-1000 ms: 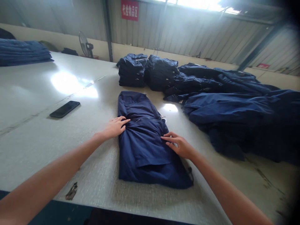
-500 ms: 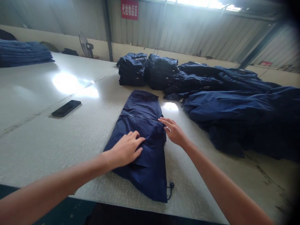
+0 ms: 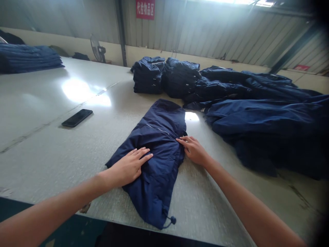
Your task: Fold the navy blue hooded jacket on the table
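**Room:** a shed of corrugated metal walls (image 3: pixel 205 31) with a red sign (image 3: pixel 145 9) high up and a pedestal fan (image 3: pixel 97 48) beyond the far side of the desk.

**Desk:** a long pale desk (image 3: pixel 43 161) fills most of the view, and its near edge runs across the bottom of the frame.

**Heap:** a loose mound of navy cloth (image 3: pixel 262 116) spreads over the right side of the desk and runs off the right edge of the frame.

**Stacks:** two folded navy stacks (image 3: pixel 148 75) (image 3: pixel 180 78) sit side by side at the far side, touching each other. Another flat pile (image 3: pixel 28 59) at far left is cut off by the frame.

**Jacket:** a navy zip jacket (image 3: pixel 151 161) lies folded on the desk, tilted, between the phone and the heap. Its lower tip is near the desk's near edge. Its zipper (image 3: pixel 156 129) crosses the upper part.

**Hands:** the left hand (image 3: pixel 127 168) lies open and flat on the jacket's lower left side. The right hand (image 3: pixel 194 151) is open too, fingertips (image 3: pixel 180 140) resting at the jacket's right edge. Neither is gripping.

**Open room:** bare desk lies left of the jacket, before a black phone (image 3: pixel 77 118), and right of it, up to the heap.

**Hard to see:** a small brown scrap (image 3: pixel 85 208) by the left forearm is too small to identify. A cord toggle (image 3: pixel 173 220) hangs at the jacket's tip.
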Demonstrator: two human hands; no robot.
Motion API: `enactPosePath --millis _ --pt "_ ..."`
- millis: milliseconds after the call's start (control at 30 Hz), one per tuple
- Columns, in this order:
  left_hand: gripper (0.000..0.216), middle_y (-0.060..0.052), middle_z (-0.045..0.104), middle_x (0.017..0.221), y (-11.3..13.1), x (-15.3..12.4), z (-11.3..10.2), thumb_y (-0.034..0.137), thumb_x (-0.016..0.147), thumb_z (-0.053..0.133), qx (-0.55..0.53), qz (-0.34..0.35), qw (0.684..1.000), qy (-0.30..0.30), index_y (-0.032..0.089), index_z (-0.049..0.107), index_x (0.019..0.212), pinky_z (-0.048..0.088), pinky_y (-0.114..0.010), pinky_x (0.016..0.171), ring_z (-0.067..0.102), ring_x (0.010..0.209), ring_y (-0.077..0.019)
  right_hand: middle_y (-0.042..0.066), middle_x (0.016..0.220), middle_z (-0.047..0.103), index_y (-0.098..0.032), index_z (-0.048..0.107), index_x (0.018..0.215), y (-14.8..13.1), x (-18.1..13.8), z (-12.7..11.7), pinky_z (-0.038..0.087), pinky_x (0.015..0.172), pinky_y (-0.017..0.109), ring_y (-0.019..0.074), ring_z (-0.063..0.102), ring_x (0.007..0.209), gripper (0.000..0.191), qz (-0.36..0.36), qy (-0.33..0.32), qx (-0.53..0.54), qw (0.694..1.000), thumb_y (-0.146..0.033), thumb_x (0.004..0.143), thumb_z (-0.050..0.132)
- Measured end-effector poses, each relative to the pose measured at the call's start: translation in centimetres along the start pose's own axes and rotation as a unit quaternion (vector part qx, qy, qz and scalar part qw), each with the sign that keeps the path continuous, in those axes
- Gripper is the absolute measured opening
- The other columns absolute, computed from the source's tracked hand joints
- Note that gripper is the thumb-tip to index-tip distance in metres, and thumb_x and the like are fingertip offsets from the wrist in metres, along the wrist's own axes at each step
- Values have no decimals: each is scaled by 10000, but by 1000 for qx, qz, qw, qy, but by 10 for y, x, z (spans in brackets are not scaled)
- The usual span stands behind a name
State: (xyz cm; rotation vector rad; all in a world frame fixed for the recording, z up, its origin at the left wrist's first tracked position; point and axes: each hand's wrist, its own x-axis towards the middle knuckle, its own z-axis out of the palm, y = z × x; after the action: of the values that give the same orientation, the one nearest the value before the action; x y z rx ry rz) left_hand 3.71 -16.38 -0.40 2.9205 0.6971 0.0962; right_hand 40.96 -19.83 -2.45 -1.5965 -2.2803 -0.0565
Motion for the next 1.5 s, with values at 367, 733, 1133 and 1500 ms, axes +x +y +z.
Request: enactPosePath --millis 367,733,1133,1500 --pt "806 57 378 1645 -78 -15 -38 -6 891 415 -14 69 997 -38 436 378 1565 200 -438 1274 260 1554 -178 104 1037 613 -225 657 1231 -64 -23 -19 562 882 461 269 589 993 289 -19 -8 40 999 -207 965 545" --pt "776 -118 465 1531 36 -11 -29 505 898 681 -64 37 997 -3 299 359 1573 406 -480 1128 470 1370 -333 109 1437 579 -234 609 1392 25 -7 -33 414 1158 510 276 527 1355 732 48 61 36 996 58 750 414" --pt "775 -74 509 1507 -22 -17 -6 -27 868 361 41 -17 999 -13 338 390 1551 417 -436 1091 503 1340 -261 93 1324 632 -316 545 1485 25 -26 -28 453 1082 534 302 585 1231 794 12 -26 49 998 -14 751 527" --pt "489 -126 566 1372 -72 -23 -20 126 876 543 83 -47 995 25 225 564 1354 437 -455 1050 532 1259 -313 85 1270 629 -372 674 1326 23 -37 -21 416 1053 562 309 574 1176 443 42 3 63 997 -244 903 641"
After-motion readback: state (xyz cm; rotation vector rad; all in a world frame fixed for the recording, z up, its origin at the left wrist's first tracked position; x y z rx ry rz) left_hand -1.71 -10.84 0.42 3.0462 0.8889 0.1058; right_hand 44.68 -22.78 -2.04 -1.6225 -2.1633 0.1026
